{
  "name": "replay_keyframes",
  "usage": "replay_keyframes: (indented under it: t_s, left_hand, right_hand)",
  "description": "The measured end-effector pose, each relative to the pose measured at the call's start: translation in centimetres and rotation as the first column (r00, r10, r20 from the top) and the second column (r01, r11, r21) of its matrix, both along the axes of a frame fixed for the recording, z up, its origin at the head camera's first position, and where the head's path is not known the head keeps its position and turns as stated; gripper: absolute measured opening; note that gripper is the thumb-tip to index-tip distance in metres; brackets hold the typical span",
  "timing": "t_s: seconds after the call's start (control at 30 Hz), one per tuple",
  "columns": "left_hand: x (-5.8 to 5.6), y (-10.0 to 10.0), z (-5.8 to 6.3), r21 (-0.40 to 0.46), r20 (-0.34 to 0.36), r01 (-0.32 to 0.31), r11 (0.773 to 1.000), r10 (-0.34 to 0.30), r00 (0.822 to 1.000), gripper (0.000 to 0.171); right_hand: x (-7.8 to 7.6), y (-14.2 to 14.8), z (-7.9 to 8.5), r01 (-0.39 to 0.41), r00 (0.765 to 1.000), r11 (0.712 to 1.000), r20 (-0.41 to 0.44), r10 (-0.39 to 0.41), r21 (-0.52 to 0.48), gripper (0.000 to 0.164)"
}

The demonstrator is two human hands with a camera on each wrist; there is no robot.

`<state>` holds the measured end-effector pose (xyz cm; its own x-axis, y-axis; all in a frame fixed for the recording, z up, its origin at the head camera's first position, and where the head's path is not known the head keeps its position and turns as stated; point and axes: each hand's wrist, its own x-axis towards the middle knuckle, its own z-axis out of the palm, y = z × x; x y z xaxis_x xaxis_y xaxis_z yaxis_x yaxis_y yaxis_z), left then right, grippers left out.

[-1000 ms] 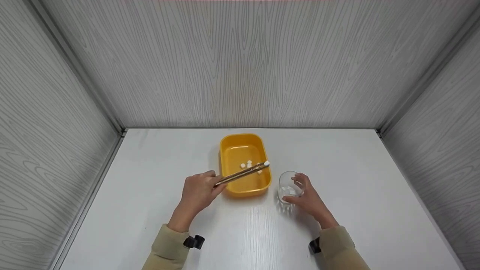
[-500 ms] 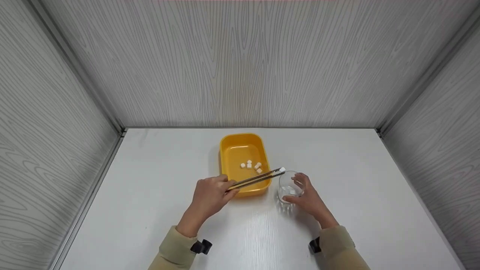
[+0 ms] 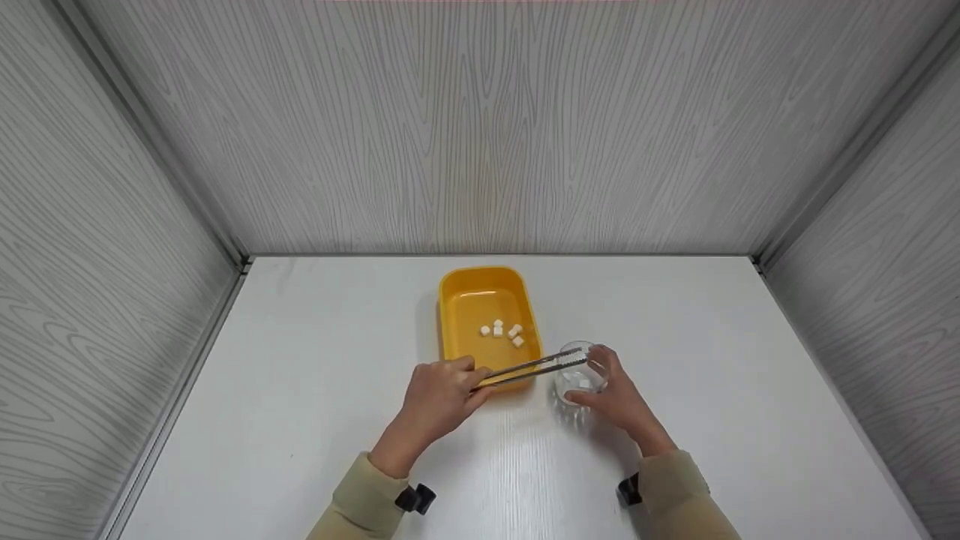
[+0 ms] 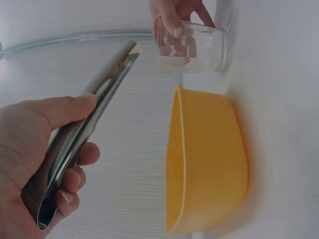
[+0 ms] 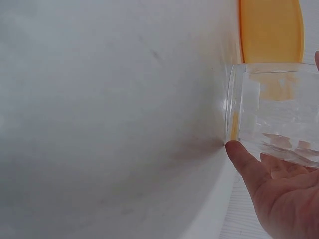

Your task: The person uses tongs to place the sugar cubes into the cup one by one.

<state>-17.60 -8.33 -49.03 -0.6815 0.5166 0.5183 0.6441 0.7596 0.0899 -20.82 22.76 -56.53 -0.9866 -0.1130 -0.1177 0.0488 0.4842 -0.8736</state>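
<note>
My left hand (image 3: pixel 442 397) grips metal tongs (image 3: pixel 525 371), thumb on one arm and fingers under the other. Their toothed tips reach over the mouth of a clear glass (image 3: pixel 571 379), and in the head view the two arms stand slightly apart. A small pale bit (image 4: pixel 138 49) shows at the tips in the left wrist view. With thumb and fingers curved round its side, my right hand (image 3: pixel 619 394) holds the glass upright on the table. Several small white cubes (image 3: pixel 498 331) lie in a yellow tub (image 3: pixel 480 304), left of the glass.
The white table (image 3: pixel 300 337) carries the tub and glass close together near its middle. Grey wood-grain panels (image 3: pixel 480 150) rise behind and at both sides. The tub wall (image 4: pixel 214 149) stands below the tongs in the left wrist view.
My left hand has moved right and toward me, carrying the tongs from above the tub to over the glass. The white cube at their tips no longer shows in the head view. My right hand stays put.
</note>
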Motion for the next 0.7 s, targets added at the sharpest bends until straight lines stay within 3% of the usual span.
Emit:
replay_keyframes:
  t_s: [0.3, 0.7]
  left_hand:
    - [0.0, -0.5, -0.3, 0.071, 0.070, -0.055, 0.996, 0.050, 0.996, 0.035]
    - [0.2, -2.4, -0.7, 0.118, 0.162, -0.168, 0.979, 0.148, 0.976, 0.037]
  right_hand:
    - [0.0, 0.1, -0.2, -0.022, 0.999, 0.999, -0.028, 0.021, -0.029, 0.092]
    - [0.0, 0.1, -0.1, -0.024, 0.999, 1.000, -0.028, 0.024, -0.002, 0.096]
